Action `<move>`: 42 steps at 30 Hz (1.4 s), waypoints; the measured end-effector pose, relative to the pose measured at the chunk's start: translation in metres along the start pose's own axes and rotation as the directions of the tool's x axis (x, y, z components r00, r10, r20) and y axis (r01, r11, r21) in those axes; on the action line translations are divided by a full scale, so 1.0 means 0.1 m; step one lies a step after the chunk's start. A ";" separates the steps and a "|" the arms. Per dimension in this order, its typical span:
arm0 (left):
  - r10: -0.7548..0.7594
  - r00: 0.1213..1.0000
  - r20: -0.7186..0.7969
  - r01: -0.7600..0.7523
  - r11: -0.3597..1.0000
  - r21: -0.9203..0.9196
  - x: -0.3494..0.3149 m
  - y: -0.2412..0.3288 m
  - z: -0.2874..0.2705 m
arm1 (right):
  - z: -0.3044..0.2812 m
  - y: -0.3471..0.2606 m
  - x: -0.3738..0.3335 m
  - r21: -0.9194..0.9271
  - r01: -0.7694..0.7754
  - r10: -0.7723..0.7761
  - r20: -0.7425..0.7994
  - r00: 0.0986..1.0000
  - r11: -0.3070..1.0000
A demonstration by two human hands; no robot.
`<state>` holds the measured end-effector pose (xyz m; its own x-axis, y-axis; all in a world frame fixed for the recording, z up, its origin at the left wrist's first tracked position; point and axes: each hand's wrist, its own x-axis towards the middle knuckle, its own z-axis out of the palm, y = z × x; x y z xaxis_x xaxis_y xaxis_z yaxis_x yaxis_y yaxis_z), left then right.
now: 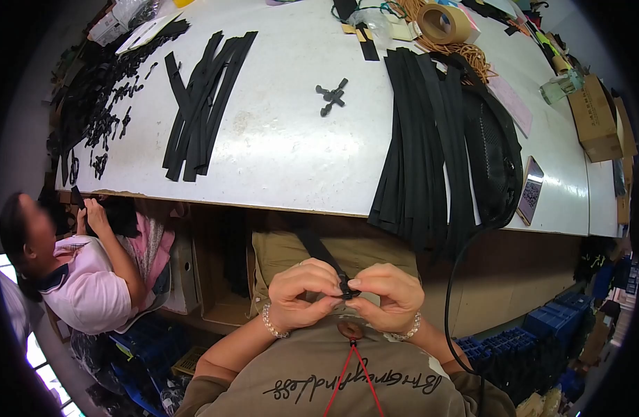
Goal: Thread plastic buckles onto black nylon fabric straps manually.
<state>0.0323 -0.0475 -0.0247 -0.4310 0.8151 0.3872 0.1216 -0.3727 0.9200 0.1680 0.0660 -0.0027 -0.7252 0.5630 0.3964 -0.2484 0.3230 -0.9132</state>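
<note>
My left hand [300,295] and my right hand [389,296] meet in front of my chest, thumbs and fingers pinched together. Between the fingertips is a small black part [347,291] at the end of a black fabric strip [319,249]. The strip runs up and left from my hands toward the table edge. Both hands appear to grip this end; fingers partly cover it, so the part's exact kind is unclear. Ahead on the white table [292,153] lies a small group of black pieces [331,96], shaped like zipper pulls.
Black strips form a loose bundle [207,104] at left and a larger stack [418,139] at right, beside a black mesh bag [490,146]. A phone [530,190], tape roll [445,23] and cardboard box [595,119] lie farther right. A co-worker [90,274] sits at left.
</note>
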 end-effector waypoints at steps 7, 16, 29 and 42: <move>-0.053 0.998 -0.019 0.054 0.998 0.041 -0.01 0.03 0.02 | -0.01 -0.03 0.03 -0.007 -0.027 0.027 0.052 0.998 1.000; -0.003 1.000 0.027 0.003 1.000 -0.010 0.01 -0.04 0.03 | -0.04 -0.07 0.03 -0.092 0.047 -0.045 0.032 0.998 0.995; -0.075 0.997 -0.025 0.073 0.996 -0.059 -0.04 -0.06 0.05 | -0.01 -0.10 0.03 -0.145 0.014 -0.011 0.022 1.000 0.989; -0.069 0.997 -0.021 0.069 0.998 0.006 0.02 -0.04 0.03 | -0.02 -0.16 0.13 -0.246 -0.004 0.014 0.039 0.999 0.969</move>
<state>0.0341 -0.0431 -0.0271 -0.4568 0.8294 0.3215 0.0972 -0.3127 0.9449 0.1641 0.0700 0.0174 -0.7532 0.5375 0.3792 -0.0798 0.4975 -0.8638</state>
